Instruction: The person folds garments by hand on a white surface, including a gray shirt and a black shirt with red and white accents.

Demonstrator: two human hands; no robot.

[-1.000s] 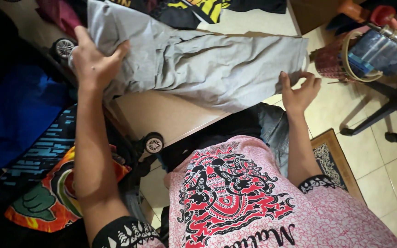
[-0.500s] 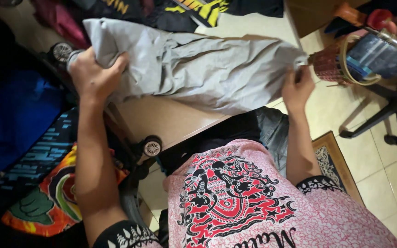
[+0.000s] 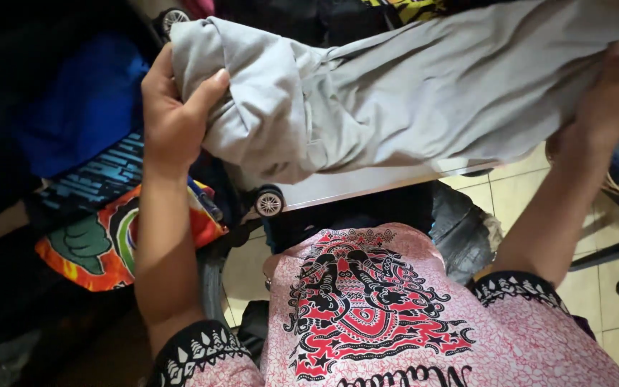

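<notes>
Lifted since half a second earlier, the grey garment [image 3: 410,93] hung stretched between both hands rather than lying flat on the pale surface [image 3: 367,183] — and the view had swung closer over it. At one end the left hand [image 3: 173,118] was closed around a bunched fistful of cloth, thumb pressed over the fold. At the other end the right hand [image 3: 614,93] gripped the fabric with fingers curled into it, though part of that hand was cut off by the frame edge. Between the two hands the cloth sagged in soft creases, suggesting a light, limp knit that would droop wherever unsupported and would not slip easily from bare fingers. Holding it at the two ends or along a seam looked the surest way to keep it spread. Below the left hand lay a heap of bright printed shirts [image 3: 102,244], with a small wheel [image 3: 269,203] just beside the surface's edge.
</notes>
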